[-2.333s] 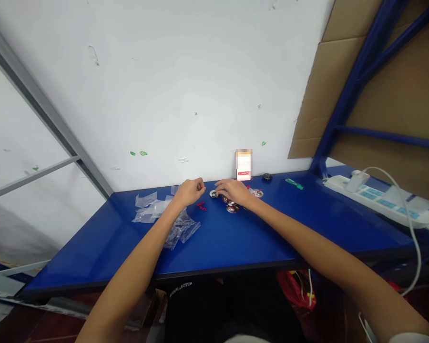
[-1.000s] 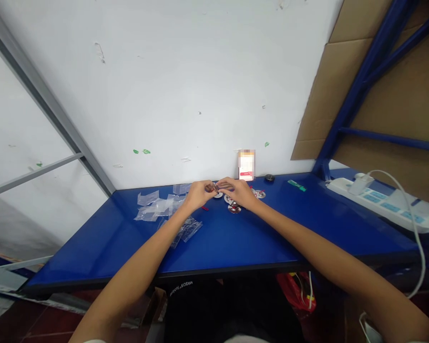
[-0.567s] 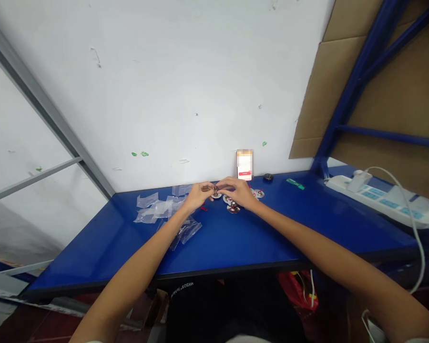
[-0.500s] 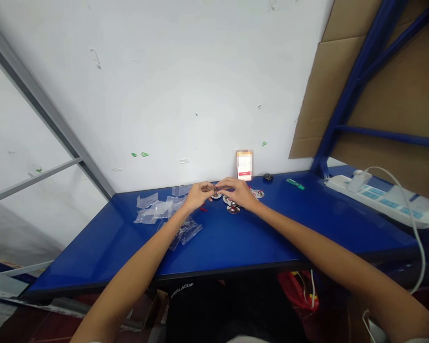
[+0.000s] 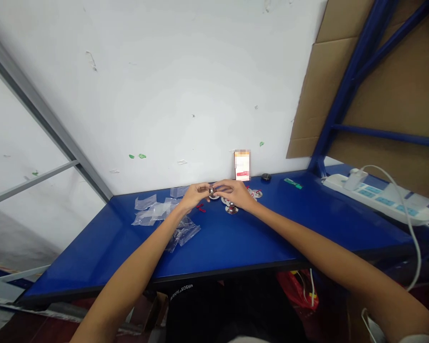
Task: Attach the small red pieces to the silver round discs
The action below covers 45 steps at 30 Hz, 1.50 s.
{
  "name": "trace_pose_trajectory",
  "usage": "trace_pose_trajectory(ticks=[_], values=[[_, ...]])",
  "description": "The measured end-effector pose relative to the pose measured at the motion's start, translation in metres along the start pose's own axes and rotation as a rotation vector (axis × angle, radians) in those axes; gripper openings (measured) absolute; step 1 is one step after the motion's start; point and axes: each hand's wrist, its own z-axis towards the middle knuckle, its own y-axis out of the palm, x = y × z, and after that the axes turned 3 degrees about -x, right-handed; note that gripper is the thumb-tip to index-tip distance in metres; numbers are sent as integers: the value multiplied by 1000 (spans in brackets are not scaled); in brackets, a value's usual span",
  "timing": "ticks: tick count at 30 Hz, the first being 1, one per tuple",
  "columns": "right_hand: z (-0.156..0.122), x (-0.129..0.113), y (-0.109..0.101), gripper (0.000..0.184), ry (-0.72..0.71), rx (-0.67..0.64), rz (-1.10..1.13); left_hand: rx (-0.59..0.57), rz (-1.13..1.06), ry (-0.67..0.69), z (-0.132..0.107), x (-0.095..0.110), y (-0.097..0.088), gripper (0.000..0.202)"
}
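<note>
the left hand [image 5: 190, 196] and the right hand [image 5: 236, 192] meet over the far part of the blue table [image 5: 236, 243], fingertips of both pinched on one small metal piece [image 5: 211, 191]. just beside lie round metal discs [image 5: 231, 209], red pieces [image 5: 200, 207] and clear plastic bags [image 5: 153, 210]; the power strip [image 5: 379, 202] lies well apart.

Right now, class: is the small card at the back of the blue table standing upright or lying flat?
Upright: the card stands on its lower edge on the blue table, against the white wall.
</note>
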Motion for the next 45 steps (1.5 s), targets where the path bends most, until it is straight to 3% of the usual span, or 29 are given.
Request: trace_pose_trajectory(ticks=[9, 18, 25, 30, 34, 41, 43, 45], values=[[1, -12, 0, 29, -81, 23, 7, -15, -189, 23, 0, 2, -1, 36], [2, -17, -1, 28, -113, 14, 41, -88, -363, -47, -4, 4, -1, 37], [2, -18, -2, 16, -203, 117, -111, 6, -394, -50, -1, -7, -1, 41], [1, -25, -5, 13, -203, 111, -130, 13, -370, -51, -2, -3, 0, 36], [5, -27, -19, 10, -187, 39, -244, -1, -268, -28, -1, 6, -2, 38], [14, -17, -53, 19, 123, -144, -119, 267, 169, -34, 7, 2, -24, 33], [13, -14, -64, 18, 167, -196, -154, 244, 328, -61, 7, 3, -33, 32], [12, -10, -75, 15, 205, -270, -225, 131, 547, -83, 4, 4, -42, 30]])
